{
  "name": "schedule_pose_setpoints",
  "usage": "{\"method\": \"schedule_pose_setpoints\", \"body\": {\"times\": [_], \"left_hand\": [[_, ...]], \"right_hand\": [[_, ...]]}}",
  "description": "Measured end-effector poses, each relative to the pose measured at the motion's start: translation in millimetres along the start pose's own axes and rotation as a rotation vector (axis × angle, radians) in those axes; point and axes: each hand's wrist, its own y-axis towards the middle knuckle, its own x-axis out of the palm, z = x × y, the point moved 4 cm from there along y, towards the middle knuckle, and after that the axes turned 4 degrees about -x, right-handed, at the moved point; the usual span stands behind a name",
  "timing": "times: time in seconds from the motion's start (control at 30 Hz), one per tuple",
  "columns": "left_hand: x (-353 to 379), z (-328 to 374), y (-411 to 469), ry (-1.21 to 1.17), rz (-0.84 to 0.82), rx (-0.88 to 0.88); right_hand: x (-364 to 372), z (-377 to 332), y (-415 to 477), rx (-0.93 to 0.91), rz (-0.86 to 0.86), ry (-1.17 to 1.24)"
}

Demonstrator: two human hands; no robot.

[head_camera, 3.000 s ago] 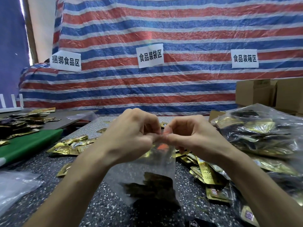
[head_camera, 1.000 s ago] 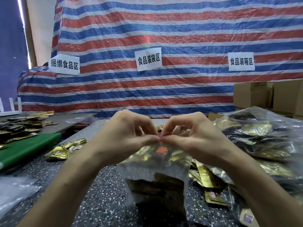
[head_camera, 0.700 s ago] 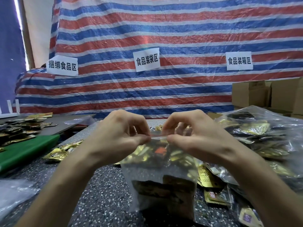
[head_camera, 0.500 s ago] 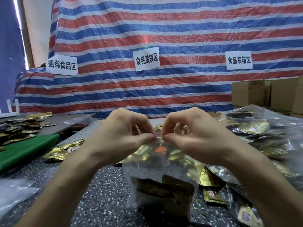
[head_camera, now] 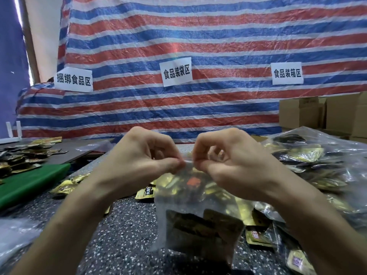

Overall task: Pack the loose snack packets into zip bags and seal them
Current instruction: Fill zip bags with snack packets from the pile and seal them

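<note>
While we're pinching the top strip (head_camera: 188,162) of the zip bag (head_camera: 195,207) mid-span w/ left hand (head_camera: 139,161) & right hand (head_camera: 238,165) nearly touching, we're seeing the bag hanging below, strip running L-R.

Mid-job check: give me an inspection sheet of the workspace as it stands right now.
Surface: speckled dark table, partly covered.
Job's things: zip bag with packets inside, held up by its top edge; loose snack packets scattered left and right of it.
Clutter: large plastic sack of packets at right; green board and clear plastic at left.
Hands: left hand and right hand both pinch the zip bag's top edge, close together.
Cables: nothing seen.
Surroundings: striped tarp with three paper signs; cardboard boxes at far right.
</note>
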Motion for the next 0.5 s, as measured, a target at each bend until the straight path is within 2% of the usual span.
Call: {"method": "schedule_pose_setpoints", "body": {"times": [0.07,0.17,0.37,0.5], "left_hand": [[-5.4,-6.2,-1.4,-0.147,-0.05,-0.047],[-14.4,-17.2,-2.0,-0.239,-0.049,-0.076],[-6.2,-20.4,-0.1,-0.216,0.043,-0.063],[3.5,-9.6,0.3,-0.157,0.045,-0.004]], "right_hand": [[-5.1,3.8,-0.2,0.016,0.012,0.054],[-8.9,10.8,-0.2,0.048,0.02,0.095],[3.2,6.2,0.5,0.059,-0.023,0.078],[7.1,-1.9,2.3,-0.018,0.056,0.143]]}}
